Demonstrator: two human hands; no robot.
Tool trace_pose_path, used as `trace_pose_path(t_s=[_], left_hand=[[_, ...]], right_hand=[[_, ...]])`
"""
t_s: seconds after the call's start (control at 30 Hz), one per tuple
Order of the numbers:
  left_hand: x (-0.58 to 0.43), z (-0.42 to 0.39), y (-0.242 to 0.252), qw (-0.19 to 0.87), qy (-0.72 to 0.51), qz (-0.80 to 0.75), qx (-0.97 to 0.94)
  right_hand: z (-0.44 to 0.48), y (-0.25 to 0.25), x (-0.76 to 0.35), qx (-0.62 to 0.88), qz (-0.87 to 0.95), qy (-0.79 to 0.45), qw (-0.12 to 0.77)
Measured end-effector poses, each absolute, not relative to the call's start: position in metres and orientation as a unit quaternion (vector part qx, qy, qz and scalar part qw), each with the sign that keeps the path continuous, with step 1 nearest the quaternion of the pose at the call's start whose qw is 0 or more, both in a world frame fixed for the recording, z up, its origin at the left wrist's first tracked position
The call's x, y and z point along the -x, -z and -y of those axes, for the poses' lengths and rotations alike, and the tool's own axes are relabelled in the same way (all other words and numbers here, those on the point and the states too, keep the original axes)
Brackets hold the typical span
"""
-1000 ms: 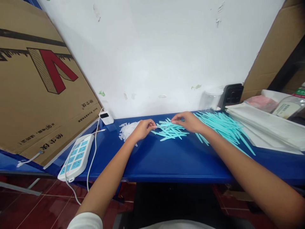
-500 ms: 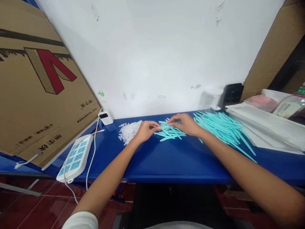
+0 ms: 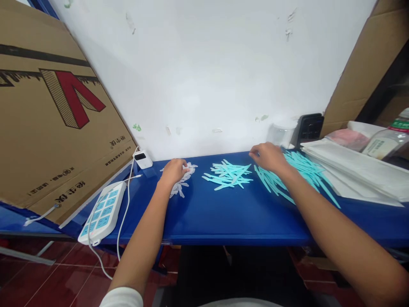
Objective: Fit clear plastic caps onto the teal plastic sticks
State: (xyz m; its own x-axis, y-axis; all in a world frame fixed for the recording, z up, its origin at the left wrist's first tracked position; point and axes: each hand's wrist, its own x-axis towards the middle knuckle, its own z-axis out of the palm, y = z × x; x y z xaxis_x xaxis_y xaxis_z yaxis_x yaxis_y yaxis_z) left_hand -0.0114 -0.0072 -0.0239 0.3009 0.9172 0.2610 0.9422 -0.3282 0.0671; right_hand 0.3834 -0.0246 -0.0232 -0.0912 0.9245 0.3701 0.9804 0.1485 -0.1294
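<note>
My left hand is over a pile of small translucent white plastic pieces on the left of the blue table. Its fingers are loosely bent and a little apart, with nothing visible in them; the hand hides part of the pile. At the near left edge of the larger heap of long thin turquoise sticks, my right hand hovers with fingers bent and apart, no stick showing in them. Between the hands lies a smaller, crisscrossed pile of turquoise sticks, touched by neither.
A white power strip with cables and a small white device lie at the left, beside a large cardboard box. Behind the right heap stand a clear jar and a black object. White sheets and a bottle are at right.
Both hands have left the middle pile of sticks, where they were close together. My left hand moved left to the white pieces, my right hand moved right to the larger heap.
</note>
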Motion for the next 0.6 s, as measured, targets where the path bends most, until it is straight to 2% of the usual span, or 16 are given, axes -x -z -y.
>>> trace_pose_path(t_s=[0.27, 0.4, 0.6], left_hand=[[0.008, 0.007, 0.035, 0.043, 0.047, 0.615, 0.786], [0.004, 0.007, 0.037, 0.031, 0.027, 0.601, 0.798], [0.001, 0.004, 0.042, -0.002, 0.072, 0.58, 0.811]], right_hand=[[0.008, 0.043, -0.423, 0.754, 0.656, 0.002, 0.023], [0.011, 0.039, -0.426, 0.762, 0.645, -0.048, -0.032], [0.024, 0.025, -0.422, 0.764, 0.634, -0.101, -0.067]])
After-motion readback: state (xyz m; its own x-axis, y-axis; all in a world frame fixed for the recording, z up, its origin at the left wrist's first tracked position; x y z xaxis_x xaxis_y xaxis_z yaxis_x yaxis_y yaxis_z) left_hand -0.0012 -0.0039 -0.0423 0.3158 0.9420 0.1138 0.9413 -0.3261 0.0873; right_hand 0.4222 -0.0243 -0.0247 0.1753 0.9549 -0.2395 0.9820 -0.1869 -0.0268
